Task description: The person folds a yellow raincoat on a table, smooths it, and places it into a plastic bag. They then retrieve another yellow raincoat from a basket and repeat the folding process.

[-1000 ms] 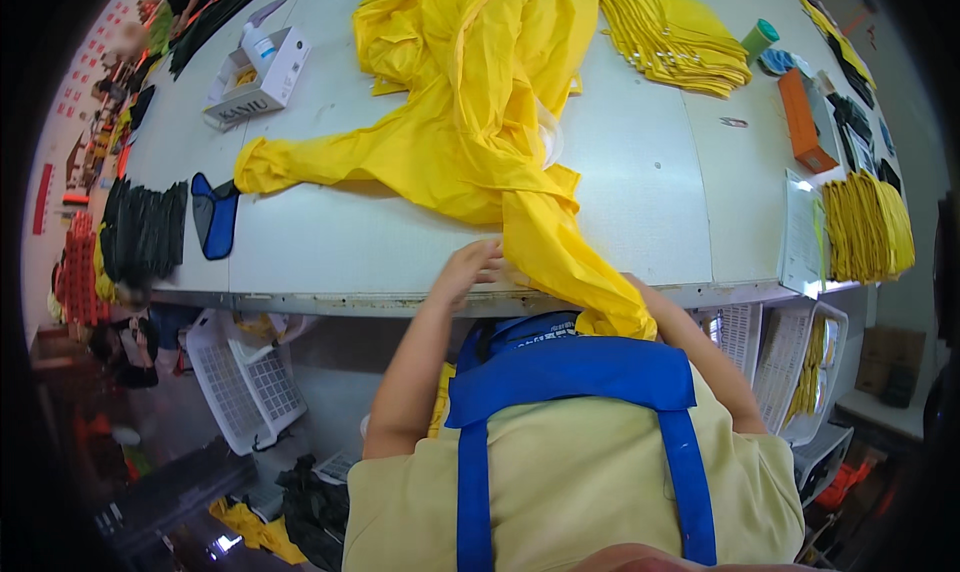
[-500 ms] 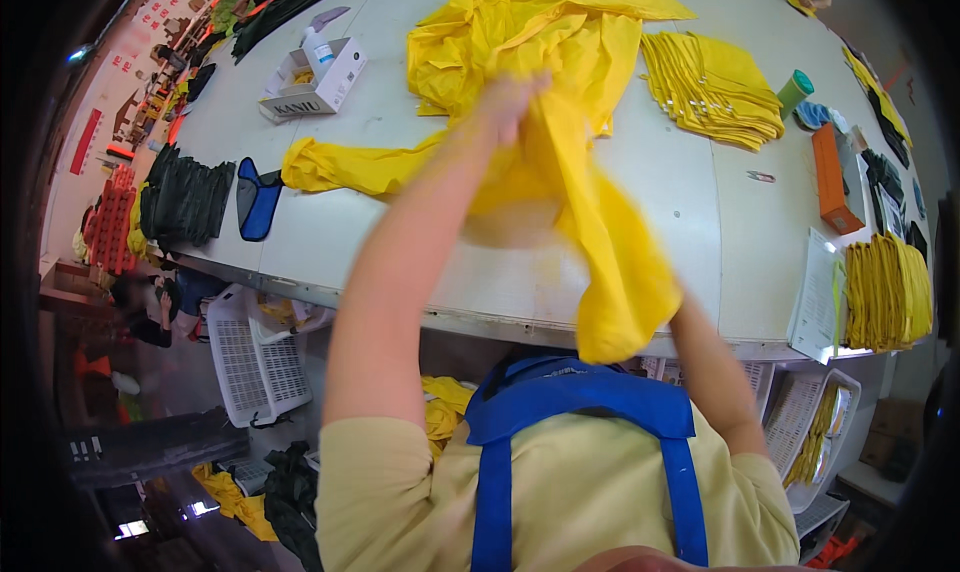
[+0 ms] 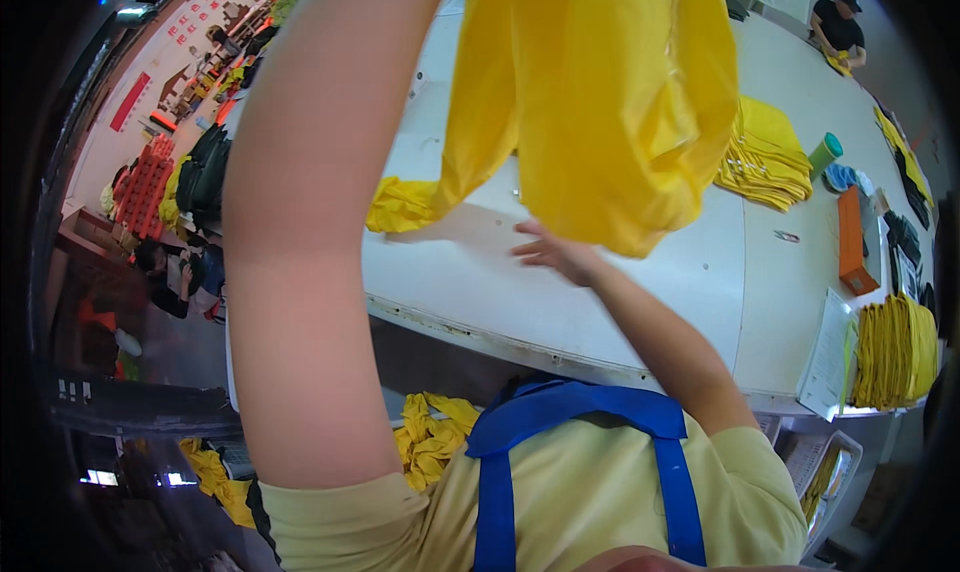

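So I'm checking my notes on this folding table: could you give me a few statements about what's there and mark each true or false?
1. The yellow garment is lifted above the white table. True.
2. The right hand rests in the person's lap. False: it reaches out over the table, under the hanging cloth.
3. A green cup stands beside a stack of folded yellow cloth. True.
4. The orange box lies on the floor. False: it lies on the table.
5. The left hand is in plain view. False: the raised arm runs out of the top edge.
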### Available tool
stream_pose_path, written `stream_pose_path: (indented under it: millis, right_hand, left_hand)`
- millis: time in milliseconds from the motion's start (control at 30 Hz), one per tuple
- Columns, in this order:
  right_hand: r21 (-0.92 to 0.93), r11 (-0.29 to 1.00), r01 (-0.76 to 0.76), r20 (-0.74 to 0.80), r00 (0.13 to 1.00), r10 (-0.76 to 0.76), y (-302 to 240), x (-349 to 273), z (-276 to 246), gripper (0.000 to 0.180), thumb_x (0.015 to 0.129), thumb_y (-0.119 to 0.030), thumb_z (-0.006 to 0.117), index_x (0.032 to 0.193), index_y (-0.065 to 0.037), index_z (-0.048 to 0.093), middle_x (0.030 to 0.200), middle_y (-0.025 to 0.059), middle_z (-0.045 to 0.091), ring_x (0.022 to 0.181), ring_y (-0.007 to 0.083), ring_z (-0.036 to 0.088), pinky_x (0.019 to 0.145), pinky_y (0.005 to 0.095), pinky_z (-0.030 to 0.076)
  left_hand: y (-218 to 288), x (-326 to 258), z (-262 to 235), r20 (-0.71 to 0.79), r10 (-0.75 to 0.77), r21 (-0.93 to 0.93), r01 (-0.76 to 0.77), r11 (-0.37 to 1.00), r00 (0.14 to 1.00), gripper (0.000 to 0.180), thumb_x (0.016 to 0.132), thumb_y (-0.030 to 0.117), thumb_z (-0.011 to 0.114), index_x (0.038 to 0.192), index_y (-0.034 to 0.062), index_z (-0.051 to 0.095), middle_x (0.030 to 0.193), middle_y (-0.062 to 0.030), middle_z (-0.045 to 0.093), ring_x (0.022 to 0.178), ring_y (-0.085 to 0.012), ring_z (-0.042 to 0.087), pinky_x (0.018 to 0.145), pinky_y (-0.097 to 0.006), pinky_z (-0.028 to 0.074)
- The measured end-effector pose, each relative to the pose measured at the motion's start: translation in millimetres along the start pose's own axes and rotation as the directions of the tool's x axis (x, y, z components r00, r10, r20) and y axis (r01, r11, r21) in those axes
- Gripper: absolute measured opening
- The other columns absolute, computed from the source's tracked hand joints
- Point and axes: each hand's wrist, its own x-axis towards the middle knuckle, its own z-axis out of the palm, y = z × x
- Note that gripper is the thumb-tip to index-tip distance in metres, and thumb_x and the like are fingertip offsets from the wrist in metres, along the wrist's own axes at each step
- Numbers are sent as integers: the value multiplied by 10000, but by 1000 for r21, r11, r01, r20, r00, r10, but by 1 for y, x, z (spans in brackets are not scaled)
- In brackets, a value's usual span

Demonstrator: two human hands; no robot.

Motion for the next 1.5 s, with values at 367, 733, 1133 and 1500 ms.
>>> stream_pose_path:
  millis: [367, 733, 1133, 1500]
  right_hand:
    - [-703, 701, -119, -389, 889, -239, -190, 81, -56, 439, 914, -182, 496, 1330, -68, 418, 1187, 135, 571, 1026, 230, 594, 795, 357, 518]
    - [-828, -410, -383, 190, 496, -848, -349, -148, -179, 311, 826, 49, 513, 1117, -31, 586, 1138, 160, 596, 1121, 320, 532, 968, 381, 409]
    - [-877, 190, -442, -411, 483, -773, 36, -252, -161, 307, 824, -151, 673, 1070, -8, 558, 953, 138, 552, 884, 267, 537, 799, 354, 451]
    - [-828, 559, -35, -271, 899, -344, 14, -204, -93, 437, 935, -265, 482, 1332, -88, 435, 1389, 134, 408, 1281, 356, 370, 1024, 455, 344]
  left_hand:
    - [46, -42, -135, -332, 267, 234, -195, 952, 905, 458, 976, 420, 347, 1086, 18, 536, 1022, -177, 649, 906, -309, 638, 842, -438, 512]
    - [-186, -350, -120, -323, -680, -544, 459, 702, 658, 515, 974, 367, 450, 1371, 50, 371, 1357, -142, 467, 1206, -304, 501, 995, -447, 435]
    - [-288, -412, -56, 108, -903, 151, 891, 428, 416, 577, 854, 285, 622, 1328, 14, 435, 1307, -159, 516, 1199, -281, 509, 1020, -421, 400]
    - [-275, -452, 17, 48, -850, -888, 412, 205, 525, 494, 944, 353, 415, 1309, 23, 461, 1278, -177, 537, 1161, -292, 532, 1008, -414, 412]
